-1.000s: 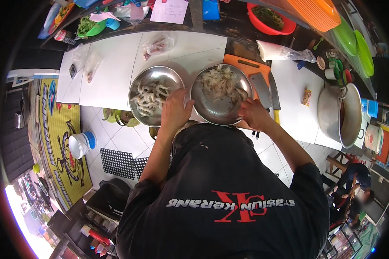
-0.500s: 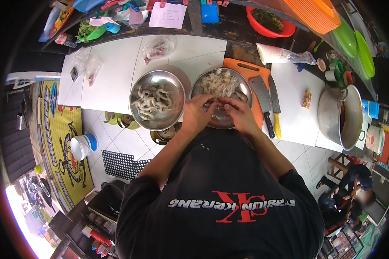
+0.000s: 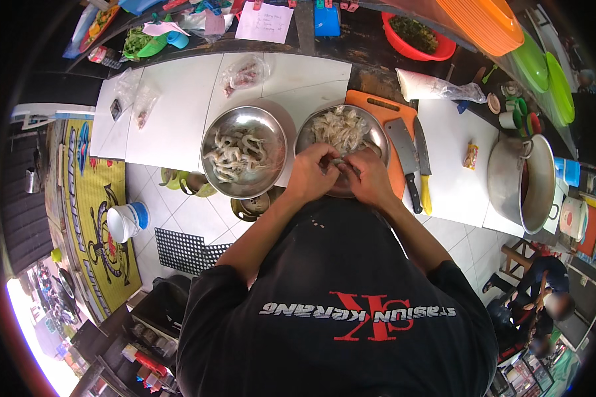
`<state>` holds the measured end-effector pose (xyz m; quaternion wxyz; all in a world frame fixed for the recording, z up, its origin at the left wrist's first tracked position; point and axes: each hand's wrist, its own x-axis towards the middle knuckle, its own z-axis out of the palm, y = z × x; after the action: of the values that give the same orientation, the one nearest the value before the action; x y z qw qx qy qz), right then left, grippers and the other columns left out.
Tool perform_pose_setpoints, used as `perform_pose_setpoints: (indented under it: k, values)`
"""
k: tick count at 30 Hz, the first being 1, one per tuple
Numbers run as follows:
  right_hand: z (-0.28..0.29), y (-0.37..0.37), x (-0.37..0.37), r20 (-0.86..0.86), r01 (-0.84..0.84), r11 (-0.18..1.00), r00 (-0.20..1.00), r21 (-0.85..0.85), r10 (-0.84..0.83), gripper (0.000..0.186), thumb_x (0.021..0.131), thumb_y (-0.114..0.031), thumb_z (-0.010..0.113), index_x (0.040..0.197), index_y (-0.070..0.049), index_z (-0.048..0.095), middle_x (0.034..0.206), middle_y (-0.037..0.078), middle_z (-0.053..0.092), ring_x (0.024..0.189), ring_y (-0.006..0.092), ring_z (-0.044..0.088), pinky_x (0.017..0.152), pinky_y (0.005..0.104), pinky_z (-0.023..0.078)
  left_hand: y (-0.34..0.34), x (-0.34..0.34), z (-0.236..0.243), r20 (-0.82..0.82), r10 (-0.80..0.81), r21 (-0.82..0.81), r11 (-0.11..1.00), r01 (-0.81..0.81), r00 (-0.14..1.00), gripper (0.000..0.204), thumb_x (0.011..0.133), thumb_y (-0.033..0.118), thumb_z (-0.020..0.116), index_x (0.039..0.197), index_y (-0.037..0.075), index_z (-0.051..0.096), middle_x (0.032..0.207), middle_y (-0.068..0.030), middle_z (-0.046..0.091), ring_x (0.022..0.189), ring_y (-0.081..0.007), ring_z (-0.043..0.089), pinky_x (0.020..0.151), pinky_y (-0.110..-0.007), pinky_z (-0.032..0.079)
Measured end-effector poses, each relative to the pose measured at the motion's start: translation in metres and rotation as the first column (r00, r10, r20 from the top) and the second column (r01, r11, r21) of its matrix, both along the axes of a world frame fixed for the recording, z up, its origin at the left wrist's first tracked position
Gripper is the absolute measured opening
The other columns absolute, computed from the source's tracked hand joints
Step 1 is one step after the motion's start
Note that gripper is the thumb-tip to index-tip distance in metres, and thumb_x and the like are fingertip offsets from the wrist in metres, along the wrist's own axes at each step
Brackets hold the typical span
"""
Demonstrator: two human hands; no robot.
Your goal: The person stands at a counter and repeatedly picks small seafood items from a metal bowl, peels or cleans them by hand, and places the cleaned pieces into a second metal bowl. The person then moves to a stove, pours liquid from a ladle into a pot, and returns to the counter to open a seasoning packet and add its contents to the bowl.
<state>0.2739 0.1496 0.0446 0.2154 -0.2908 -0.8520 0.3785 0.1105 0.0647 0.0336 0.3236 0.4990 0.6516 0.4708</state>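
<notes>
White-topped surface (image 3: 172,112): a narrow kitchen counter is set above a tiled floor (image 3: 467,245), with a dark shelf behind it where a red bowl of greens (image 3: 447,51) is kept, presumably to leave the working height to the steel bowls.
Left steel bowl (image 3: 261,175): whole greyish shrimp (image 3: 235,153) are held in it; it is placed at the near edge, seemingly for easy reach.
Right steel bowl (image 3: 376,129): a pale, papery heap (image 3: 341,129) is gathered at its far side; the bowl is set directly before the body, so that drips and scraps would likely be caught.
Left hand (image 3: 313,173): its fingertips are bent together over the right bowl, pinching a small greyish piece (image 3: 340,161), probably a shrimp.
Right hand (image 3: 371,177): its thumb and fingers are pressed onto the same piece from the other side, apparently to steady it; the exact grip is partly hidden.
Orange board (image 3: 402,112): it is laid partly behind the right bowl, and a cleaver (image 3: 402,144) and a yellow-handled knife (image 3: 422,155) are rested there, handles turned toward the body, perhaps for quick grasping.
Large pot (image 3: 505,175): it is stood well apart at the right, probably because of its bulk.
</notes>
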Motion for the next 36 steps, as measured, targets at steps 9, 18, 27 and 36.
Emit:
perform_pose_setpoints:
  k: [9,18,27,36]
  values:
    - [0.005,0.007,0.007,0.017,-0.057,0.998,0.998,-0.02,0.057,0.009,0.09,-0.01,0.066,0.087,-0.002,0.069,0.08,0.015,0.065,0.086,0.0365,0.058,0.078,0.0456,0.046,-0.001,-0.005,0.003,0.075,-0.048,-0.008,0.999,0.049,0.996,0.021,0.085,0.003,0.07,0.106,0.0,0.071,0.097,-0.0132,0.07,0.077,-0.0179,0.067,0.071,-0.03,0.055]
    - [0.005,0.022,0.009,0.0,0.03,0.998,1.0,-0.063,-0.03,0.015,0.091,-0.016,0.067,0.094,-0.002,0.072,0.083,0.016,0.068,0.089,0.0374,0.061,0.083,0.0458,0.048,-0.012,-0.023,0.005,0.07,0.114,-0.15,0.983,-0.103,0.991,0.017,0.09,0.004,0.068,0.106,0.002,0.072,0.096,-0.0086,0.072,0.082,-0.0137,0.067,0.075,-0.028,0.054]
    - [-0.013,0.047,-0.018,0.113,0.092,0.873,0.98,0.478,-0.165,0.027,0.089,-0.017,0.07,0.112,-0.004,0.074,0.092,0.015,0.073,0.092,0.0333,0.067,0.082,0.0447,0.052,-0.011,-0.044,-0.004,0.32,0.001,-0.19,0.98,0.063,0.947,0.017,0.094,-0.001,0.066,0.11,0.001,0.071,0.1,-0.0055,0.072,0.092,-0.0107,0.065,0.083,-0.026,0.052]
    - [0.011,0.018,-0.008,0.013,-0.021,0.918,0.999,-0.396,0.029,0.022,0.09,-0.019,0.072,0.104,-0.003,0.075,0.089,0.013,0.074,0.077,0.021,0.067,0.069,0.0336,0.05,-0.004,-0.025,-0.013,0.544,-0.066,-0.067,0.99,0.122,0.836,0.02,0.091,-0.011,0.064,0.104,0.001,0.072,0.103,-0.0049,0.07,0.094,-0.0145,0.067,0.085,-0.028,0.055]
